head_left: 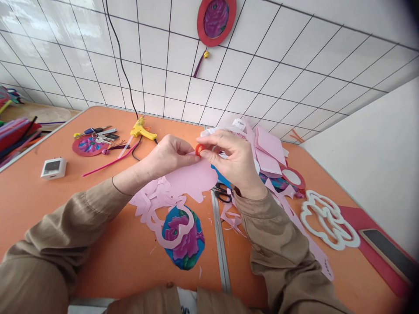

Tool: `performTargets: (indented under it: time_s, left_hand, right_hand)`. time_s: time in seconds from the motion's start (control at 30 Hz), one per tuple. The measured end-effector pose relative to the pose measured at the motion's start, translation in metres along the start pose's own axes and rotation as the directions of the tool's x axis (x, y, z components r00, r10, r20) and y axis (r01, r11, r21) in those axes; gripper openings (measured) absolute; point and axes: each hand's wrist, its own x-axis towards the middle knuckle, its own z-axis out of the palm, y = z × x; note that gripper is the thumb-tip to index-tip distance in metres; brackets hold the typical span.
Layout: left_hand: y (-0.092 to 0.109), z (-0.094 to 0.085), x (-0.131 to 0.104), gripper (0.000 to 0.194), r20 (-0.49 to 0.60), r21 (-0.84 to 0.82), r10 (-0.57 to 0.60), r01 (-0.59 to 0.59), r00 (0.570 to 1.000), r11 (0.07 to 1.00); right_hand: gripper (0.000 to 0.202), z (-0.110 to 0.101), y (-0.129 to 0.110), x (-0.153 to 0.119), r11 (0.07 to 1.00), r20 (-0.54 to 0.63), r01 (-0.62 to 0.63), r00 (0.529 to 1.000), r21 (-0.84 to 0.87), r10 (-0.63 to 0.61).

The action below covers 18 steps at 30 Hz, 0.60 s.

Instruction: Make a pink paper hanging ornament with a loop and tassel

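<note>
A small red curled piece (198,149) is pinched between my hands above the table; its exact kind is too small to tell. My left hand (166,155) is closed, thumb and forefinger pressed together at its left side. From the right, my right hand (234,159) grips the same piece between thumb and fingers. Just beneath lies a pink sheet with a wavy edge (193,178), partly hidden by my hands. Nearer me, a pink cut-out outline (188,226) overlaps an oval of blue flowered fabric (185,250). Black-handled scissors (223,192) lie below my right hand.
On the orange table (108,244), a yellow glue gun (141,130), keys (103,136) and a white box (54,168) are at left. Folded pink sheets (268,150), white cloud-shaped frames (327,222) and a phone (389,250) are at right. A tiled wall (150,56) stands behind.
</note>
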Motion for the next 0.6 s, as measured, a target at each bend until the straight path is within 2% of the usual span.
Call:
performTargets:
  time_s: [0.13,0.27,0.6]
  left_hand:
    - [-0.003,0.002,-0.001,0.023,0.010,-0.108,-0.076,0.077,0.997,0.991]
    - [-0.005,0.005,-0.001,0.026,0.012,-0.209,-0.135,0.135,0.991,0.969]
    - [-0.006,0.012,-0.002,0.036,0.002,-0.377,-0.149,0.138,0.989,0.916]
  right_hand:
    - [0.010,0.003,0.001,0.000,0.999,-0.073,0.004,0.997,-0.046,-0.007]
    - [0.010,0.004,0.000,-0.001,0.998,-0.112,-0.048,0.993,-0.043,0.043]
    - [0.009,0.008,-0.001,-0.002,0.997,-0.163,-0.072,0.984,-0.011,0.069]
